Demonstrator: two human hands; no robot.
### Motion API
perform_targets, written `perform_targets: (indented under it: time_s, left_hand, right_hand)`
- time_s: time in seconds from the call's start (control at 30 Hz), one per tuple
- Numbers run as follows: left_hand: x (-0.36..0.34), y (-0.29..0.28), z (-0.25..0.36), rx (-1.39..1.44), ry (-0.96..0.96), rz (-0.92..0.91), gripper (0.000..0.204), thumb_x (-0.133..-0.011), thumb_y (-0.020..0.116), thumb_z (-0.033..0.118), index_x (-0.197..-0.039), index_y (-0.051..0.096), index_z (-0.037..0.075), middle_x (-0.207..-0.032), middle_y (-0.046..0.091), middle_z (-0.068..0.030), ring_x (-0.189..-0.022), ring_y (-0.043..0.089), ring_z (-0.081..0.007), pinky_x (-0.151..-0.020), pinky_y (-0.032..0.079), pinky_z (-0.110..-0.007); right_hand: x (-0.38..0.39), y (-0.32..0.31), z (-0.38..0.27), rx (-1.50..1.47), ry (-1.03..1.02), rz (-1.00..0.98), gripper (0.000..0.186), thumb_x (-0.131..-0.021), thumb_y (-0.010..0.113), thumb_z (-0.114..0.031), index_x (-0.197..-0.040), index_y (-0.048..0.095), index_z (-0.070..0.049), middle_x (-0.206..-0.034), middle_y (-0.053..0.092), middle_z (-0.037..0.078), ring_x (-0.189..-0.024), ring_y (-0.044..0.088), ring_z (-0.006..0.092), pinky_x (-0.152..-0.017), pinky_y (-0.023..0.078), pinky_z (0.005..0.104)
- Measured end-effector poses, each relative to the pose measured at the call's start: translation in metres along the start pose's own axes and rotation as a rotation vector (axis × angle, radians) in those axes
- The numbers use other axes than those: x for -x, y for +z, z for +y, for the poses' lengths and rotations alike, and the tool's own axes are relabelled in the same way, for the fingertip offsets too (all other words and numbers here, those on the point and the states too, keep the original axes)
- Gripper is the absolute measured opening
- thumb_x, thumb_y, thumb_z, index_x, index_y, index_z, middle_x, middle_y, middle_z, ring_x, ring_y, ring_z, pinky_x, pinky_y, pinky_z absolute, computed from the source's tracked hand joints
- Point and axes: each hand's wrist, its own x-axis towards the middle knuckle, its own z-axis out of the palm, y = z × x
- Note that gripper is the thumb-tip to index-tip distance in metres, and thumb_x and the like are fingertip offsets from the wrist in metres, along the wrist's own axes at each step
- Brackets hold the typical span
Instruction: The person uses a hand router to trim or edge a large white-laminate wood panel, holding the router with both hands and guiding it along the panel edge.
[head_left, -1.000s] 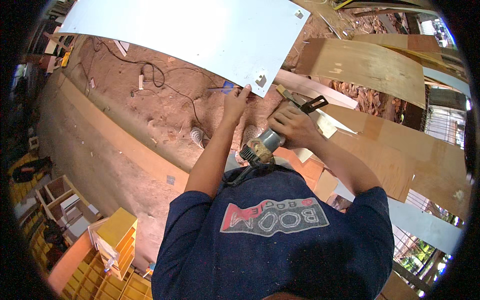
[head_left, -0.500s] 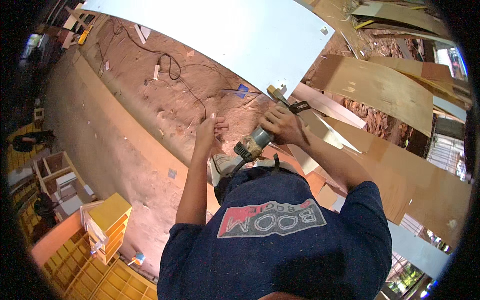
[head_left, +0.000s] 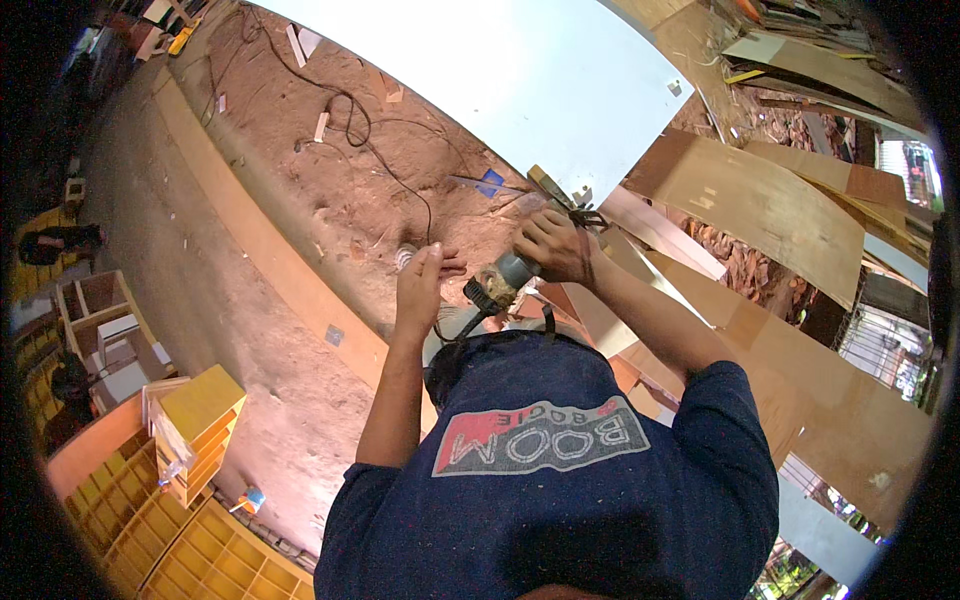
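Observation:
My right hand (head_left: 552,240) is wrapped round the body of a grey handheld power tool (head_left: 516,268), whose exact kind I cannot tell. Its dusty rear end has a black vented cap with a black lead. The tool's front end reaches the near corner of a big white board (head_left: 520,90), beside a brown block-like piece (head_left: 548,185) whose attachment is unclear. Left of the tool, my left hand (head_left: 420,285) is raised with the thumb and index finger pinching a dark power cord (head_left: 400,180); its other fingers are loosely curled.
Brown plywood sheets (head_left: 750,205) lie at the right, over wood scraps. The cord trails across reddish dirt past a blue piece (head_left: 490,182) and small offcuts. An orange-tan strip (head_left: 255,245) runs along the ground. Yellow drawer units (head_left: 200,430) stand lower left.
The view has shifted, so the white board and ground appear moved slightly right. The right hand with the power tool has moved a little left along the board's edge; the left hand still holds the cord.

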Motion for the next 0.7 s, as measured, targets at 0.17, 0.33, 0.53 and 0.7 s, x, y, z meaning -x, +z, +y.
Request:
perform_targets:
  time_s: [0.17, 0.33, 0.53, 0.7]
  left_hand:
    - [0.006, 0.008, 0.024, -0.099, 0.087, 0.013, 0.052, -0.114, 0.047, 0.041, -0.119, 0.070, -0.006, -0.099, 0.078, -0.0148, -0.092, 0.075, -0.0204, -0.082, 0.058, -0.032]
    - [0.008, 0.004, 0.029, -0.071, 0.096, 0.001, 0.047, -0.114, 0.050, 0.036, -0.117, 0.070, -0.006, -0.097, 0.078, -0.0141, -0.089, 0.075, -0.0209, -0.082, 0.059, -0.033]
    - [0.014, -0.003, 0.026, -0.039, 0.024, -0.200, 0.036, -0.112, 0.055, 0.027, -0.113, 0.070, -0.006, -0.093, 0.076, -0.0126, -0.086, 0.073, -0.0189, -0.079, 0.059, -0.033]
    - [0.021, 0.002, 0.023, -0.178, -0.091, -0.523, 0.029, -0.109, 0.064, 0.025, -0.111, 0.074, -0.002, -0.094, 0.076, -0.0074, -0.084, 0.071, -0.0139, -0.081, 0.058, -0.031]
  right_hand:
    - [-0.016, 0.016, 0.010, 0.062, -0.027, 0.000, 0.033, -0.079, 0.071, -0.022, -0.104, 0.059, -0.006, -0.094, 0.064, 0.008, -0.092, 0.067, 0.0267, -0.085, 0.055, 0.0377]
    - [-0.033, 0.024, 0.018, -0.014, -0.028, -0.035, 0.033, -0.077, 0.073, -0.020, -0.106, 0.061, -0.008, -0.103, 0.065, 0.009, -0.100, 0.067, 0.0275, -0.091, 0.054, 0.0391]
    - [-0.057, 0.030, 0.026, -0.025, -0.036, -0.035, 0.033, -0.078, 0.073, -0.020, -0.107, 0.061, -0.008, -0.100, 0.065, 0.009, -0.099, 0.068, 0.0271, -0.090, 0.055, 0.0391]
    - [-0.064, 0.028, 0.029, -0.015, -0.049, -0.049, 0.035, -0.078, 0.075, -0.019, -0.108, 0.062, -0.008, -0.100, 0.065, 0.009, -0.098, 0.068, 0.0269, -0.089, 0.055, 0.0396]
